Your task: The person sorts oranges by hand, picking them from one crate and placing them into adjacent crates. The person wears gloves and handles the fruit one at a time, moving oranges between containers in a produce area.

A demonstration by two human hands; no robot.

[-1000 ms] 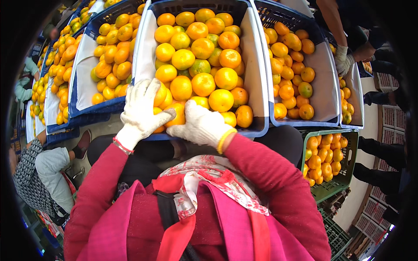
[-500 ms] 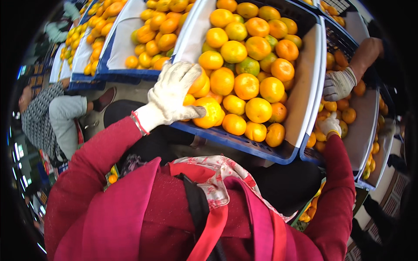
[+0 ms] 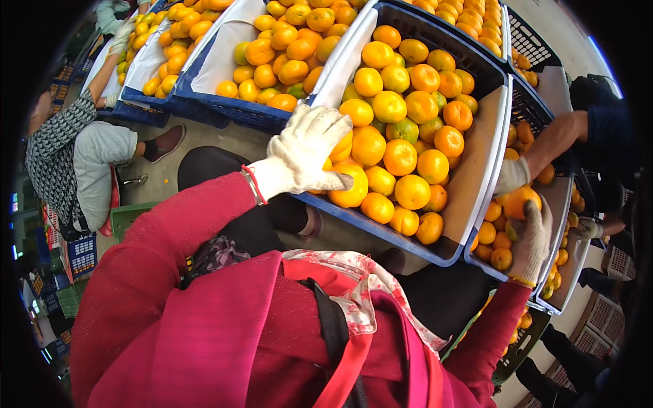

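My left hand (image 3: 305,151), in a white work glove, lies over the left edge of a blue crate (image 3: 401,246) with its fingers and thumb spread. It touches the oranges (image 3: 369,145) heaped there, and its palm side is hidden. The fruit is orange, some with green patches, and white paper lines the crate. At the right, my gloved right hand (image 3: 534,239) grips one orange (image 3: 522,202) above a second crate of oranges. Close beside it is a co-worker's gloved hand (image 3: 511,177), its fingers partly hidden.
More paper-lined crates of oranges (image 3: 286,54) stand at the far left, and another crate (image 3: 469,20) lies behind. A seated person (image 3: 75,163) works at the left. A green crate (image 3: 126,216) is on the floor near my left forearm. Other workers' arms reach in from the right.
My right hand has lifted an orange from the right crate. My left hand stays on the fruit at the crate's edge. The co-worker's hand has moved lower, and the view has shifted.
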